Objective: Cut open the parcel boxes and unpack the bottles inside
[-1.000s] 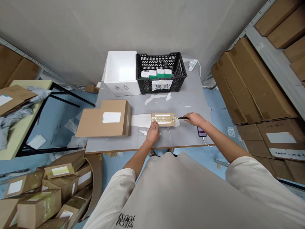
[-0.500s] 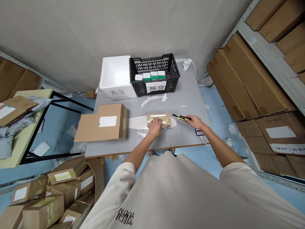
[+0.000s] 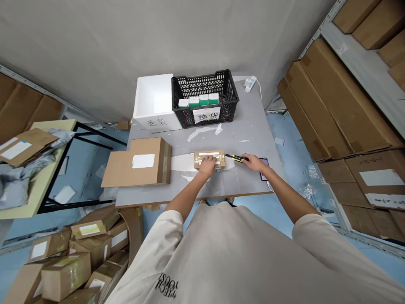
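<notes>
A small taped cardboard parcel (image 3: 218, 155) lies on the grey table (image 3: 247, 181) in front of me. My left hand (image 3: 207, 165) rests on its top with fingers pressed down, holding it still. My right hand (image 3: 254, 161) grips a yellow-and-black utility knife (image 3: 234, 158), whose tip sits at the parcel's right end. A phone (image 3: 264, 162) lies just past my right wrist.
A larger flat cardboard box (image 3: 139, 162) lies at the table's left. A white foam box (image 3: 156, 101) and a black plastic crate (image 3: 204, 98) holding small green-and-white boxes stand at the back. Stacked cartons fill the right shelves; several parcels are heaped on the floor at lower left.
My left hand moved from the parcel's near left corner onto its top. The knife lifted away from the parcel's right end, then came back to it.
</notes>
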The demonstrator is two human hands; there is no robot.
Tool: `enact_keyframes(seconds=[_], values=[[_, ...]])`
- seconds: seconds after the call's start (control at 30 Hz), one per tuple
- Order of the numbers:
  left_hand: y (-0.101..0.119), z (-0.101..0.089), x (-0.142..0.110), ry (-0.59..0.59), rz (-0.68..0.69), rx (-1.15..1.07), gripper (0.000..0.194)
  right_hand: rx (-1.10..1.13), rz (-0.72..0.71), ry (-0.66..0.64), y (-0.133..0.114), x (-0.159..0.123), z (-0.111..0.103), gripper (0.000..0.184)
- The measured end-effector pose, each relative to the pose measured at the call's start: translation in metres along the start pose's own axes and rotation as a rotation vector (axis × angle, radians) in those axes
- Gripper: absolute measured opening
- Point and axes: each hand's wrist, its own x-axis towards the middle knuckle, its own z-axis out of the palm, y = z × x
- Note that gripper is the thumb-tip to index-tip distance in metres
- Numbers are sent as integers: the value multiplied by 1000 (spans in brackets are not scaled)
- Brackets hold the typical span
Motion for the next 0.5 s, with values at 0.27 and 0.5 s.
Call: enact_keyframes(seconds=[0.27,0.5], values=[[9,1,-8,15,-47,5,42,-224,-20,-77,-7,18,-8,38],[11,2,-14,37,-48,12,49,-478,-125,-166,-24,52,-18,37]])
